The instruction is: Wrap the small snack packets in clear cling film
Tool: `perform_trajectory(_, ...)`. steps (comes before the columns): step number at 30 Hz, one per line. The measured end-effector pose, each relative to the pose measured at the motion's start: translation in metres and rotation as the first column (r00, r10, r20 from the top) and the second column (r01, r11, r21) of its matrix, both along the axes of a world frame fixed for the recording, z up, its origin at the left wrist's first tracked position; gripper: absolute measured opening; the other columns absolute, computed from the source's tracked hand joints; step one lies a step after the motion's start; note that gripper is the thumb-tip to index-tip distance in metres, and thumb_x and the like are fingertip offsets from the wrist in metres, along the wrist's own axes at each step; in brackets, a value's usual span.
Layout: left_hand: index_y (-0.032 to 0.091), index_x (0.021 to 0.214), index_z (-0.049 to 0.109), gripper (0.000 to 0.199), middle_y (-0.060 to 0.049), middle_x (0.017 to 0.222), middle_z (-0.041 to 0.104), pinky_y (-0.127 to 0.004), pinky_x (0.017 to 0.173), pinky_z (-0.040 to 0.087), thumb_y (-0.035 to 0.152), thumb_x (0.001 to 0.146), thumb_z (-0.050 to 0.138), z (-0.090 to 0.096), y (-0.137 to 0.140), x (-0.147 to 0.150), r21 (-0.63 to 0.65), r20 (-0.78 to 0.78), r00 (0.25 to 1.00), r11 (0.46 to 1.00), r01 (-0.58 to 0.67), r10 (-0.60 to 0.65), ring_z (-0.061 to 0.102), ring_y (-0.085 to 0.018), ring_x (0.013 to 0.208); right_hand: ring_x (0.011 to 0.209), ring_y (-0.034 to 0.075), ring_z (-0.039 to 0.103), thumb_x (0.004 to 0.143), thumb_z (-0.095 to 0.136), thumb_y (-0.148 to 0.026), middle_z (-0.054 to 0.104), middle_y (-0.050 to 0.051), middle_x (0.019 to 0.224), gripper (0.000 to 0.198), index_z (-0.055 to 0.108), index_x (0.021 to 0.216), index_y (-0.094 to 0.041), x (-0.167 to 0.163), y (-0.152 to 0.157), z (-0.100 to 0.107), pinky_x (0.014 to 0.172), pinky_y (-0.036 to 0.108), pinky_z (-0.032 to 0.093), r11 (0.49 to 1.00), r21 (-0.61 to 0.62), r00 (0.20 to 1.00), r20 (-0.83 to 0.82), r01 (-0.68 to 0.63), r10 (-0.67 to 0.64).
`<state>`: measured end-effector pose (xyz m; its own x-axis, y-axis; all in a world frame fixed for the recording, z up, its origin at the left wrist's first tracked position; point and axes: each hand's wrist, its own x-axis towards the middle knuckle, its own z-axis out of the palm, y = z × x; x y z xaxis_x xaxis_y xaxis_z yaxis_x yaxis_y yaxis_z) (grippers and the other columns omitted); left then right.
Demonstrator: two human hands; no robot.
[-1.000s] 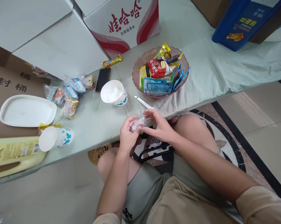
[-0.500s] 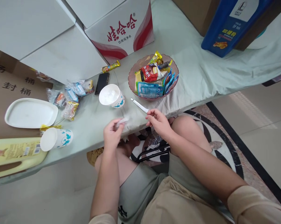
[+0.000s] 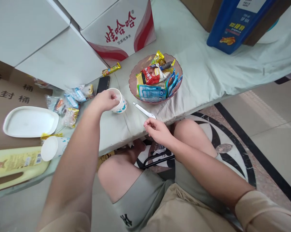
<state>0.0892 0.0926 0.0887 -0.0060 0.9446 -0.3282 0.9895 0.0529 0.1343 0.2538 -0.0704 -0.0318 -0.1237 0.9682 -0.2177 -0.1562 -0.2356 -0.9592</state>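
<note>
My left hand reaches over the mouth of a white paper cup with blue leaf prints. Its fingers are bent together and dip inside the rim; what they hold, if anything, is hidden. My right hand hovers at the table's front edge, thumb and fingers pinched together, and I cannot make out anything between them. Just beyond those fingers lies a slim white tool with a metal tip, perhaps a small cutter. Behind it stands a pink ribbed bowl full of wrapped snacks.
A dark phone and a yellow snack packet lie behind the cup. To the left are several wrapped snacks, a white tray, a second cup and a yellow jug. White boxes and a blue container stand behind.
My left hand has moved left and up to the cup, carrying away the whitish scrap, which no longer shows. My right hand has shifted slightly left and down beside the white tool.
</note>
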Motion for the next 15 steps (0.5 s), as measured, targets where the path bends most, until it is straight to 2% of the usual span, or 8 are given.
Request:
perform_trajectory(2, 0.018, 0.075, 0.062, 0.005, -0.002, 0.070, 0.060, -0.035, 0.085, 0.052, 0.017, 0.071, 0.062, 0.001, 0.008, 0.001, -0.233, 0.184, 0.979, 0.972, -0.043, 0.088, 0.064, -0.020, 0.082, 0.062, 0.011, 0.049, 0.078, 0.052, -0.029, 0.051, -0.004, 0.068, 0.010, 0.056, 0.081, -0.021, 0.002, -0.001, -0.001, 0.059, 0.024, 0.041, 1.000, -0.002, 1.000, 0.013, -0.004, 0.004)
perform_trajectory(4, 0.016, 0.085, 0.066, 0.015, -0.002, 0.075, 0.064, -0.031, 0.083, 0.053, 0.019, 0.072, 0.061, 0.001, 0.013, 0.001, -0.338, 0.323, 0.935, 0.941, -0.031, 0.147, 0.063, -0.016, 0.079, 0.062, 0.011, 0.049, 0.079, 0.052, -0.029, 0.051, -0.004, 0.068, 0.010, 0.056, 0.081, -0.021, 0.004, -0.002, -0.001, 0.059, 0.024, 0.040, 1.000, -0.005, 1.000, 0.018, -0.011, 0.011)
perform_trajectory(5, 0.017, 0.088, 0.067, 0.019, -0.001, 0.077, 0.064, -0.030, 0.081, 0.052, 0.019, 0.071, 0.062, 0.000, 0.015, 0.001, -0.347, 0.334, 0.935, 0.938, 0.001, 0.122, 0.062, -0.015, 0.076, 0.061, 0.011, 0.049, 0.079, 0.051, -0.029, 0.051, -0.004, 0.068, 0.009, 0.056, 0.081, -0.021, 0.004, -0.002, -0.001, 0.059, 0.024, 0.040, 1.000, -0.006, 1.000, 0.018, -0.016, 0.016)
perform_trajectory(8, 0.019, 0.086, 0.070, 0.025, 0.000, 0.074, 0.061, -0.029, 0.072, 0.049, 0.022, 0.062, 0.068, -0.008, 0.021, 0.004, -0.256, 0.159, 0.977, 0.949, 0.182, -0.144, 0.059, -0.016, 0.070, 0.061, 0.011, 0.049, 0.080, 0.053, -0.028, 0.053, -0.004, 0.069, 0.008, 0.056, 0.081, -0.021, 0.003, -0.001, -0.001, 0.059, 0.024, 0.040, 1.000, -0.004, 1.000, 0.020, -0.024, 0.024)
perform_trajectory(10, 0.019, 0.085, 0.070, 0.028, -0.001, 0.074, 0.060, -0.030, 0.070, 0.047, 0.025, 0.058, 0.069, -0.017, 0.026, 0.009, -0.186, 0.007, 0.958, 0.941, 0.283, -0.287, 0.056, -0.018, 0.069, 0.061, 0.011, 0.049, 0.080, 0.053, -0.027, 0.053, -0.004, 0.068, 0.008, 0.056, 0.082, -0.021, 0.001, -0.001, 0.000, 0.060, 0.024, 0.040, 1.000, -0.005, 1.000, 0.018, -0.024, 0.024)
perform_trajectory(15, 0.018, 0.086, 0.070, 0.034, -0.005, 0.080, 0.062, -0.036, 0.077, 0.049, 0.032, 0.055, 0.070, -0.035, 0.030, 0.022, -0.173, -0.208, 0.916, 0.935, 0.310, -0.343, 0.058, -0.023, 0.076, 0.061, 0.011, 0.051, 0.080, 0.052, -0.027, 0.053, -0.004, 0.067, 0.008, 0.056, 0.081, -0.021, -0.002, -0.003, -0.001, 0.061, 0.024, 0.040, 0.999, -0.003, 0.999, 0.025, -0.032, 0.032)
